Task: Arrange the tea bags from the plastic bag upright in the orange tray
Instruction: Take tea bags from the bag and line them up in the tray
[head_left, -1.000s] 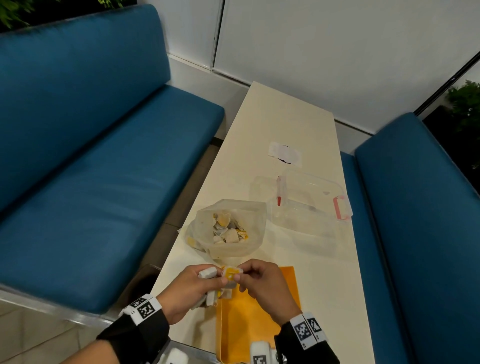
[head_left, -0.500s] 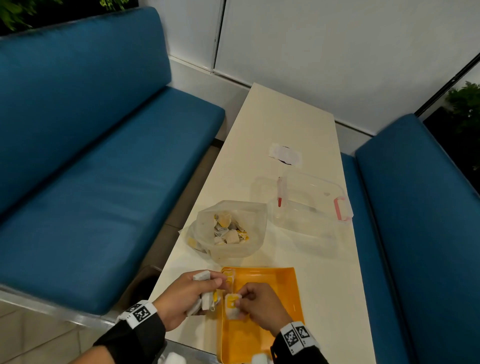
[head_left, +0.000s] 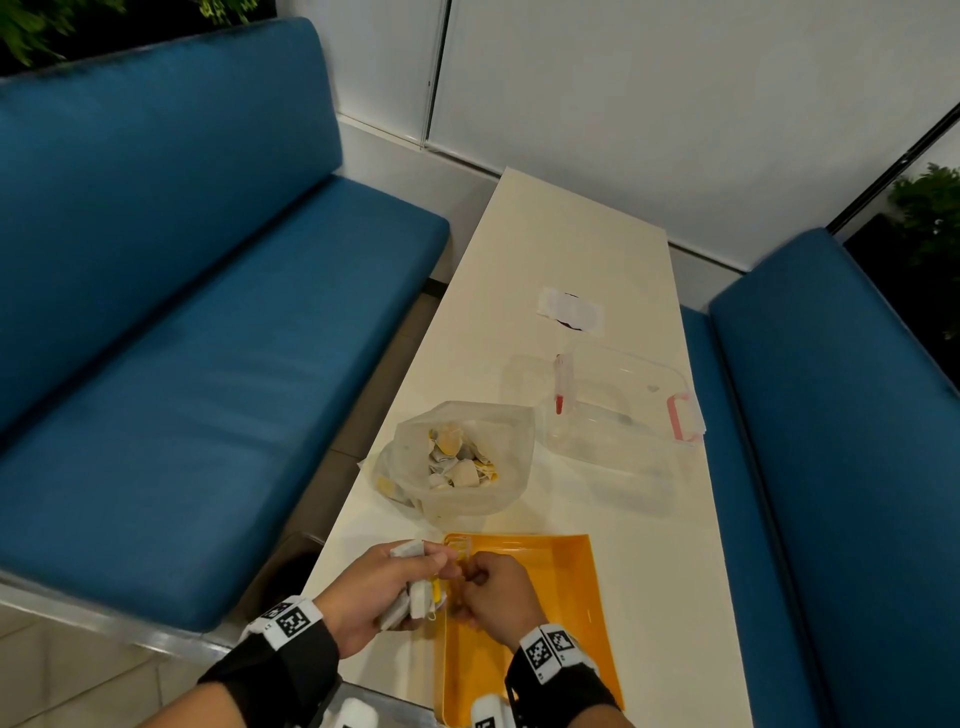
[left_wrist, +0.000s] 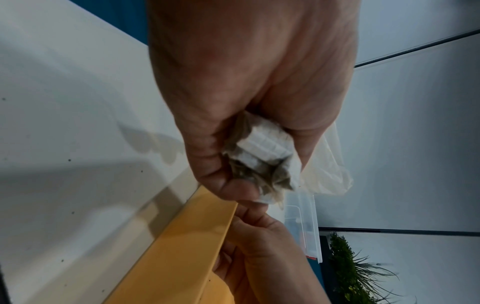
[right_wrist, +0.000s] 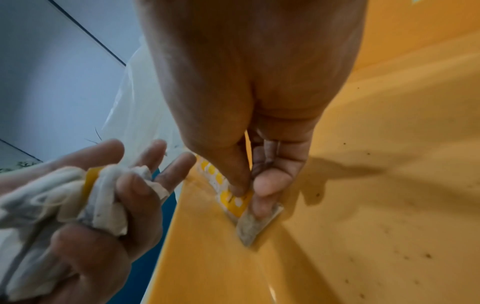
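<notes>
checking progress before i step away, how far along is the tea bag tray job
Barely begun. No bags show standing loose in the orange tray. In hand: the right hand pinches one tea bag against the tray's left wall, corner touching the floor; the left hand grips a small bunch. Left: that bunch, plus many bags in the plastic bag.

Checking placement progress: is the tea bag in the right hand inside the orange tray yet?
Inside: right hand pinches the tea bag against the orange tray floor.

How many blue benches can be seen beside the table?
2. One blue bench stands along the left side of the table, the other blue bench along its right side. None seems hidden.
</notes>
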